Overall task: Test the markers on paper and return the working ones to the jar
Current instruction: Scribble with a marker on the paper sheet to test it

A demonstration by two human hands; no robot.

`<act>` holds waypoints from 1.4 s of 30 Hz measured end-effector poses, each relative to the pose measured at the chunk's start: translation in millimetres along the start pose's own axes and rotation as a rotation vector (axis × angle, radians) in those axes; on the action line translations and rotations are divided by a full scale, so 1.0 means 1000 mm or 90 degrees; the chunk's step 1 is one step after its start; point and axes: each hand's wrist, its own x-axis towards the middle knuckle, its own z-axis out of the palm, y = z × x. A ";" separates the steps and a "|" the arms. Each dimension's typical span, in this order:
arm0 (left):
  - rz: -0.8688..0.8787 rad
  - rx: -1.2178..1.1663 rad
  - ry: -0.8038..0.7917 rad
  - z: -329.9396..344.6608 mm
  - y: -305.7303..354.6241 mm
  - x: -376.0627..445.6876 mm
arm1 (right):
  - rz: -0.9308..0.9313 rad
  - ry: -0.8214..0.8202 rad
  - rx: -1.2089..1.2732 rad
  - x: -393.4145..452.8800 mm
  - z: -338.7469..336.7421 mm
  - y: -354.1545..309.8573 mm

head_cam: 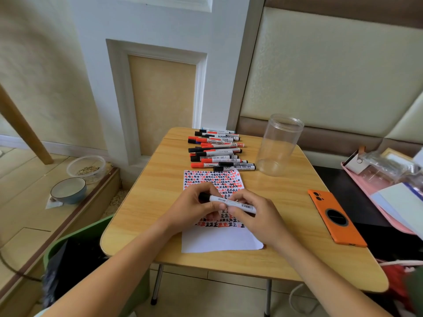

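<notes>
A person's two hands hold a single marker level above the paper on a small wooden table. The left hand has its fingers curled round the black-capped end, thumb pressed along the white barrel; the right hand pinches the barrel just short of its barcode end. The cap is on the marker.

The paper lies flat near the front of the table, under both hands. Its far half is covered with rows of small red and black marks, and its near part is bare white.

Just beyond the paper, a row of markers lies on the table, red-capped and black-capped, most with caps pointing left, running from the paper's far edge to the table's back edge. To the right of that row, near the paper's far right corner, stands the jar, clear plastic, upright and open at the top, with nothing visible inside.

Right of the paper, near the table's right edge, an orange phone lies face down. Past that edge, a pink tray carries clear bags and papers.

Left of the table, on the floor, sit a blue bowl and a clear container with some grains in it. A green bin lined with a black bag stands at the table's near left corner.
</notes>
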 end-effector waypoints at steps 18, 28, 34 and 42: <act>0.038 0.284 -0.030 0.000 -0.007 0.009 | -0.092 0.014 -0.231 0.009 -0.006 0.012; -0.028 0.707 0.060 -0.029 -0.024 0.015 | 0.153 0.212 -0.396 0.008 -0.047 0.049; -0.097 0.738 0.001 -0.036 -0.035 0.011 | 0.224 0.229 -0.500 0.004 -0.052 0.057; -0.101 0.755 -0.006 -0.033 -0.036 0.011 | 0.200 0.275 -0.543 0.027 -0.054 0.043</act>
